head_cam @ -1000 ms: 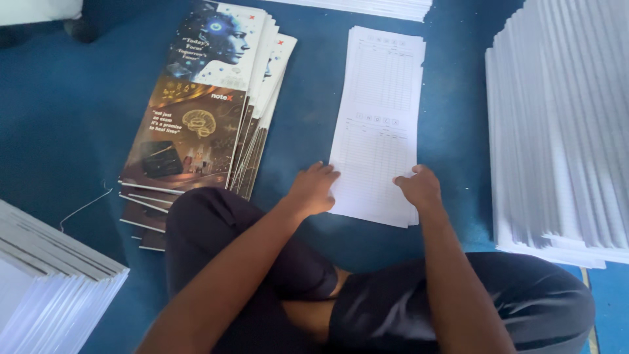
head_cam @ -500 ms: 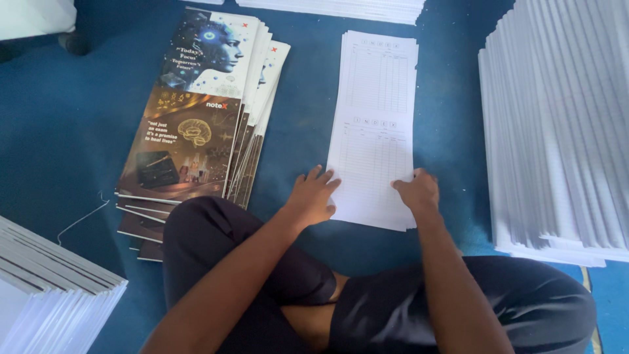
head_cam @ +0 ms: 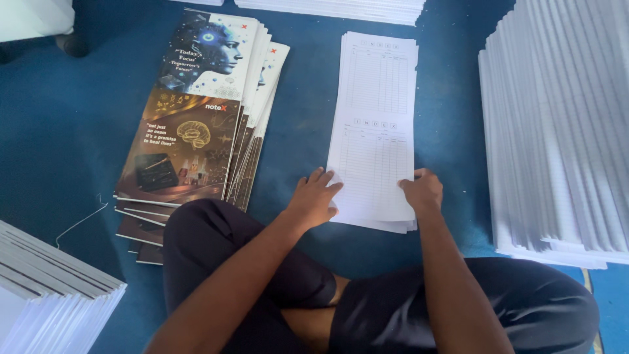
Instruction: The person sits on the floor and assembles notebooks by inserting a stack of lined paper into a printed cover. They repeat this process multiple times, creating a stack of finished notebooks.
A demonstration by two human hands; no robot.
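Note:
A tall stack of white ruled index sheets [head_cam: 377, 111] lies on the blue carpet in front of me. My left hand [head_cam: 314, 196] rests on the stack's near left corner, fingers spread over the edge of the top sheets. My right hand [head_cam: 424, 191] pinches the near right corner, thumb on top. Both hands touch the same stack, which lies flat. To the left lies a fanned pile of printed book covers [head_cam: 193, 124] with a face and a brain pictured on them.
A large stack of white paper [head_cam: 563, 124] stands at the right. Another white stack [head_cam: 46, 295] sits at the lower left, and more sheets [head_cam: 334, 8] lie along the top. My crossed legs in dark trousers [head_cam: 367, 301] fill the foreground. A thin wire [head_cam: 82, 219] lies on the carpet.
Both hands have shifted slightly along the near edge of the sheet stack, the left hand's fingers now further onto the corner. The stack stays flat.

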